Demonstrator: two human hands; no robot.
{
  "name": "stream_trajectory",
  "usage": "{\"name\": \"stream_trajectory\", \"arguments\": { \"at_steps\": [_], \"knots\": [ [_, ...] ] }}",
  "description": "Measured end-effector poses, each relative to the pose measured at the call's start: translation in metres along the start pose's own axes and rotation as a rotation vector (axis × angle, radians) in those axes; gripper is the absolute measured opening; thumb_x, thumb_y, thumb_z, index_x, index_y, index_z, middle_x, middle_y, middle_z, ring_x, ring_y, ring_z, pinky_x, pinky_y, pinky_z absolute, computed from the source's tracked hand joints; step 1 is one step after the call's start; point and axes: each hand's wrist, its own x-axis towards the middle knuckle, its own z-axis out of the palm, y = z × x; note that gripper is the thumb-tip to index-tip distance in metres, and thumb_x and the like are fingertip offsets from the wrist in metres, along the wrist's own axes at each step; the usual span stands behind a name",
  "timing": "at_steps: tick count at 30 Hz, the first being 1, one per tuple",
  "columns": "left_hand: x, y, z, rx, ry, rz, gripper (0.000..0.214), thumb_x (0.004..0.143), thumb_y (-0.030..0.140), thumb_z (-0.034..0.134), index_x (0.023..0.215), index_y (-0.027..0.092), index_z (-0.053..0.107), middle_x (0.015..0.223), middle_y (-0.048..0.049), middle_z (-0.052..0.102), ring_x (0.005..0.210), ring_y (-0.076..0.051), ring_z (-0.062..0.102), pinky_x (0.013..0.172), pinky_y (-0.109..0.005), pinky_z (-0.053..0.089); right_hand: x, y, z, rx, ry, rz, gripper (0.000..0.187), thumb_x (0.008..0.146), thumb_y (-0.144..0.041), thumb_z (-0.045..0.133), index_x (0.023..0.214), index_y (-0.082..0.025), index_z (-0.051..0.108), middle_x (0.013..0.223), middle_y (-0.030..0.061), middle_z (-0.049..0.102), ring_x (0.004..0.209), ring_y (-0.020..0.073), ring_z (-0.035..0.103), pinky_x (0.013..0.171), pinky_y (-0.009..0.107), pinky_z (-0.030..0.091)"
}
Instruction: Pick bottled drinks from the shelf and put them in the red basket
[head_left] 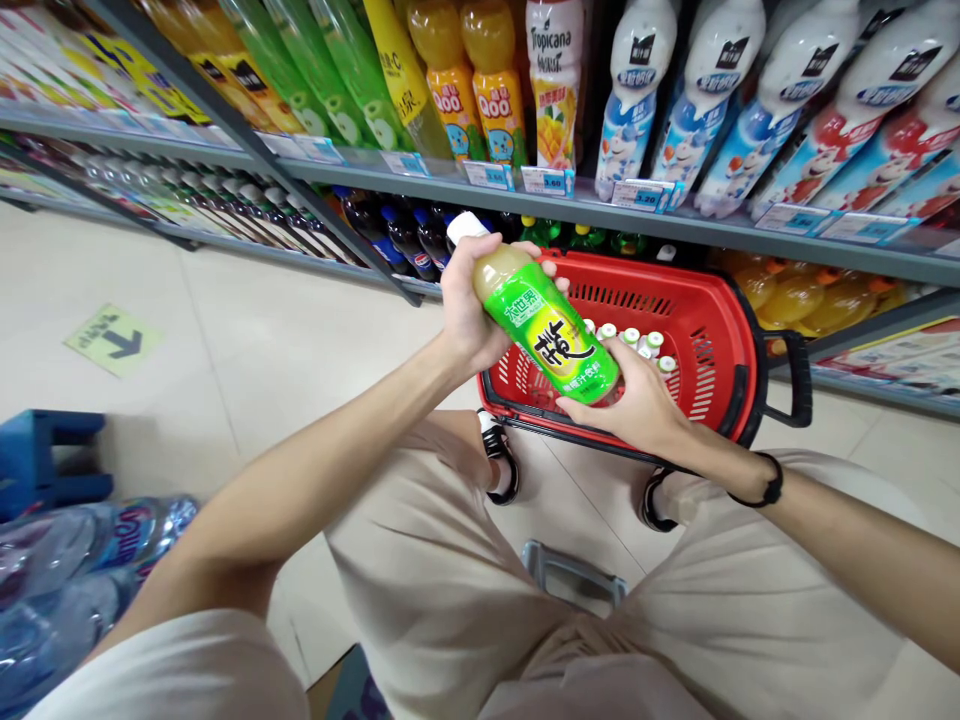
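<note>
A bottle (551,325) lies tilted between the two hands: white cap, cloudy pale-yellow drink, bright green label with a yellow patch behind bold black brush characters. The left hand (476,290) is wrapped round its shoulder below the cap, and the right hand (637,395) is clamped on its base. Beneath both hands is a red basket (739,335) with small white bottles (632,336) inside; the held bottle and the right hand hide part of it, and it stands between the legs and the shelf (487,182) beyond the hands. Well off to the left hand's side are a blue stool (49,460) and large clear bottles (60,580). The green label reads 大世界 at its top. Ahead of the hands, orange bottles (499,110) say Qoo and a neighbouring bottle (553,90) Tropicana; price tags (550,182) show 3.60 and 3.20
</note>
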Motion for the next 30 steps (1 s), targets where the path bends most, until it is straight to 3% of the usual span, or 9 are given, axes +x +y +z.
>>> {"name": "stream_trajectory", "arguments": {
  "at_steps": [5,13,21,26,30],
  "knots": [
    [-0.0014,0.0001,0.0012,-0.004,0.013,-0.022,0.027,0.087,0.051,0.072,0.085,0.024,0.067,0.078,-0.0060,0.077,0.113,-0.036,0.078,0.096,-0.044,0.065,-0.0009,0.0035,0.0005,-0.029,-0.001,-0.038,0.058,0.070,-0.058,0.091,0.105,-0.025,0.058,0.108,0.0118,0.078,0.095,0.0347,0.075,0.086,0.051,0.062],
    [-0.0059,-0.0020,0.0009,0.037,-0.151,0.047,0.035,0.090,0.048,0.065,0.084,0.015,0.076,0.081,-0.0069,0.077,0.084,-0.027,0.080,0.086,-0.042,0.068,-0.0029,0.0048,0.0010,-0.065,-0.035,-0.052,0.071,0.066,-0.063,0.093,0.112,-0.026,0.055,0.107,0.0109,0.077,0.093,0.0356,0.075,0.078,0.047,0.061],
    [-0.0061,-0.0013,0.0005,0.090,-0.126,0.000,0.034,0.090,0.050,0.063,0.084,0.019,0.074,0.083,-0.0075,0.078,0.099,-0.031,0.081,0.093,-0.044,0.068,-0.0038,0.0047,0.0028,-0.074,-0.055,-0.015,0.074,0.064,-0.065,0.093,0.115,-0.026,0.054,0.102,0.0097,0.077,0.090,0.0370,0.076,0.073,0.046,0.060],
    [-0.0072,-0.0006,0.0035,0.081,-0.052,-0.027,0.033,0.092,0.052,0.062,0.082,0.022,0.072,0.081,-0.0075,0.078,0.111,-0.036,0.081,0.095,-0.045,0.067,-0.0047,0.0072,0.0042,-0.095,-0.042,-0.025,0.077,0.064,-0.066,0.093,0.117,-0.025,0.055,0.103,0.0106,0.077,0.092,0.0383,0.076,0.074,0.047,0.061],
    [-0.0072,-0.0009,0.0035,0.048,-0.066,-0.031,0.034,0.091,0.052,0.065,0.083,0.020,0.072,0.081,-0.0085,0.077,0.108,-0.037,0.081,0.094,-0.047,0.068,-0.0051,0.0066,0.0027,-0.090,-0.045,-0.031,0.077,0.063,-0.068,0.093,0.116,-0.026,0.055,0.105,0.0102,0.078,0.091,0.0372,0.076,0.075,0.047,0.061]
  ]
}}
